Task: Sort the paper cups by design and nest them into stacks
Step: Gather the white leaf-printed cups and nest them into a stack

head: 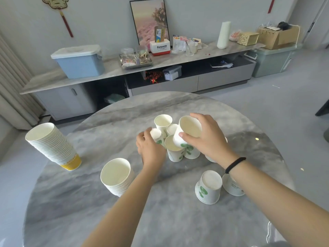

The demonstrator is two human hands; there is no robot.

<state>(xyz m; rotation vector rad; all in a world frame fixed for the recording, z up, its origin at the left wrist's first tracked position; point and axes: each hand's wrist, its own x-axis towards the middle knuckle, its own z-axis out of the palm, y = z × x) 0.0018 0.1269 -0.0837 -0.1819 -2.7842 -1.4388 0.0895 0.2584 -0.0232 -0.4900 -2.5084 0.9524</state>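
A cluster of white paper cups with green leaf prints (175,152) stands mid-table on the round grey marble table (89,220). My right hand (206,139) grips a tilted white cup (188,131) just above an upright green-print cup in the cluster. My left hand (149,148) wraps an upside-down green-print cup (156,135) at the cluster's left side. A tall leaning stack with a yellow bottom cup (53,145) sits far left. A shorter nested stack (117,176) stands front left. Two upside-down green-print cups (209,189) rest front right, one partly hidden by my right forearm.
Beyond the table a long low cabinet (124,68) carries a blue lidded bin (78,61), a tray of jars, a tissue box, a white vase and cardboard boxes. A green storage bin (272,61) stands on the floor at right.
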